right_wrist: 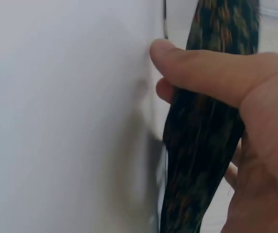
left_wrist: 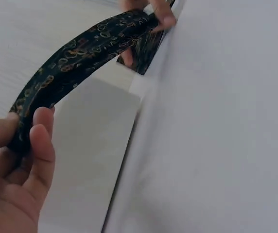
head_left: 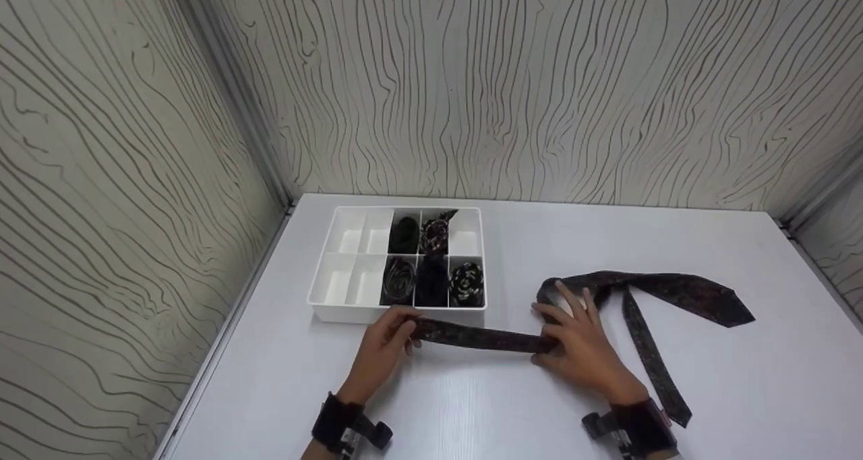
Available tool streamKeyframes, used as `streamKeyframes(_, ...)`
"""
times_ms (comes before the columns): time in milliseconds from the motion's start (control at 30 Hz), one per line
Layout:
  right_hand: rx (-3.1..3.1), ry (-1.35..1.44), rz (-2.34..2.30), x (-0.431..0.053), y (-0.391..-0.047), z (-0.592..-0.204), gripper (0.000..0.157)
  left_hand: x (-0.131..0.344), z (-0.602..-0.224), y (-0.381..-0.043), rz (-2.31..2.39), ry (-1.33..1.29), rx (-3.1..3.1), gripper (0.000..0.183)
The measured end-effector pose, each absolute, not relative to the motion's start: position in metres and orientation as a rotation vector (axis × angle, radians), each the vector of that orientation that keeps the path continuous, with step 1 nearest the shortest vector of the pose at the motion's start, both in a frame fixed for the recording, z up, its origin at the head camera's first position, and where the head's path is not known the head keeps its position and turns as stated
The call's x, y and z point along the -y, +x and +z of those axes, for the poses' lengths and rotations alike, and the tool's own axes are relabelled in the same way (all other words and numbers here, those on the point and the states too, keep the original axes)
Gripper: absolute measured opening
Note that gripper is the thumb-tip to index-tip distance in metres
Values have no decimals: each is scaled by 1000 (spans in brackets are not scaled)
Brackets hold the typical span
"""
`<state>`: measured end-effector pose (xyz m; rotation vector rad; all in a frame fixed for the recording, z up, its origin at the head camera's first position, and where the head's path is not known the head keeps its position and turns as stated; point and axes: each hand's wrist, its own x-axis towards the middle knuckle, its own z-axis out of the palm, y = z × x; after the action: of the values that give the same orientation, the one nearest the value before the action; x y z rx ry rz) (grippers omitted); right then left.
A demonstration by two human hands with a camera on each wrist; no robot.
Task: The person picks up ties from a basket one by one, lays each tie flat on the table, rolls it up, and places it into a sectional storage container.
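A dark patterned necktie (head_left: 482, 337) stretches between both hands in front of the white tray. My left hand (head_left: 381, 347) pinches one end of that stretch between thumb and fingers, and the left wrist view shows the necktie (left_wrist: 71, 60) arching away from it. At the other end my right hand (head_left: 576, 342) grips the necktie, its thumb lying across the fabric (right_wrist: 192, 141) in the right wrist view. Past the right hand, the wide pointed end (head_left: 701, 295) spreads over the table to the right, and the narrow tail (head_left: 654, 359) slants toward the front.
The white divided tray (head_left: 320, 298) stands behind the left hand. Several of its compartments hold rolled dark neckties (head_left: 399, 281); others, mostly on the left, show bare white. The white table (head_left: 526, 413) meets patterned walls (head_left: 472, 89) at the back and left.
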<state>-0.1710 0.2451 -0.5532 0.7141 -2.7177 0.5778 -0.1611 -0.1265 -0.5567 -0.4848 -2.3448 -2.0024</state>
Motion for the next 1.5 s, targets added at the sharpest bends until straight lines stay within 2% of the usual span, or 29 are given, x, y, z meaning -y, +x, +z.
streamKeyframes(100,2709,627,553,-253,-172,-553,30,141,-561,-162,-1959,-364,2381,20)
streamKeyframes(233,2668,515,556,-264,-175,-551,33,156,-565,-164,-1884,-216,2442,8)
streamKeyframes(367,2623,481,583,-276,-177,-551,36,168,-569,-165,-1861,-153,2495,22)
streamKeyframes(500,2636,450,613,-286,-178,-551,41,177,-569,-164,-1932,-206,2504,18)
streamKeyframes(567,2674,415,626,-291,-178,-552,51,181,-568,-163,-1981,-259,2515,19)
streamKeyframes(667,2736,346,638,-296,-178,-552,84,187,-566,-162,-1957,-262,2589,22)
streamKeyframes(733,2755,299,631,-300,-179,-553,98,189,-565,-161,-1870,-206,2660,13)
streamKeyframes(767,2753,284,617,-303,-179,-553,100,191,-565,-162,-1822,-159,2696,11)
streamKeyframes(800,2749,270,599,-306,-178,-552,98,192,-565,-162,-1781,-117,2721,16)
streamKeyframes(900,2730,234,539,-318,-175,-550,69,197,-564,-162,-1729,-30,2747,32)
streamKeyframes(1033,2747,172,520,-334,-171,-546,28,206,-562,-161,-1761,8,2693,24)
streamKeyframes(1133,2777,121,543,-344,-168,-542,20,213,-562,-161,-1739,34,2651,18)
streamKeyframes(1267,2836,79,547,-358,-165,-538,19,222,-562,-162,-1697,121,2588,15)
streamKeyframes(1500,2999,-85,616,-387,-160,-526,21,236,-557,-161,-1810,356,2428,31)
